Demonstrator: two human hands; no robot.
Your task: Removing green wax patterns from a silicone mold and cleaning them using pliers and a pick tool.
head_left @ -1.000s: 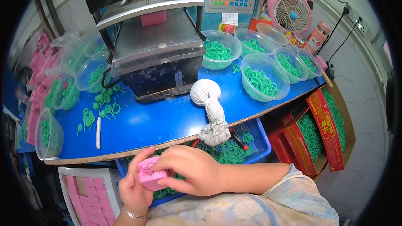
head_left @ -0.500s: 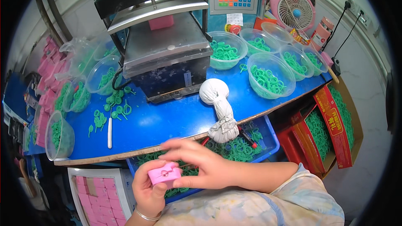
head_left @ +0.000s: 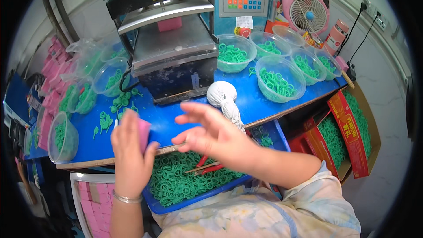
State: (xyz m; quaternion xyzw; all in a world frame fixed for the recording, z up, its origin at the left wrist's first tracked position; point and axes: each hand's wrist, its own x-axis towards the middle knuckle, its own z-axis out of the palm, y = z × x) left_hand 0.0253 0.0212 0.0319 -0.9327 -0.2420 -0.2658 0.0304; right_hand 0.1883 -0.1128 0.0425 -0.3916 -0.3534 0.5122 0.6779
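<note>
My left hand, with a bangle at the wrist, is raised over the front edge of the blue table. Its fingers are around a small pink block, partly hidden behind the hand. To the right, my right hand hovers over the same edge with fingers apart; I see nothing held in it. Below the hands, a blue tray holds a heap of green rings, with red-handled tools lying on top. A white cloth-wrapped bundle lies on the table just beyond my right hand.
A black and metal press stands at the back, a pink piece on it. Clear bowls of green pieces flank it. Loose green pieces lie left. Boxes of green pieces stand right; a pink fan stands behind.
My hands have separated. The left one has moved up and left with the pink block, away from over the tray; the right has lifted forward and opened away from the block.
</note>
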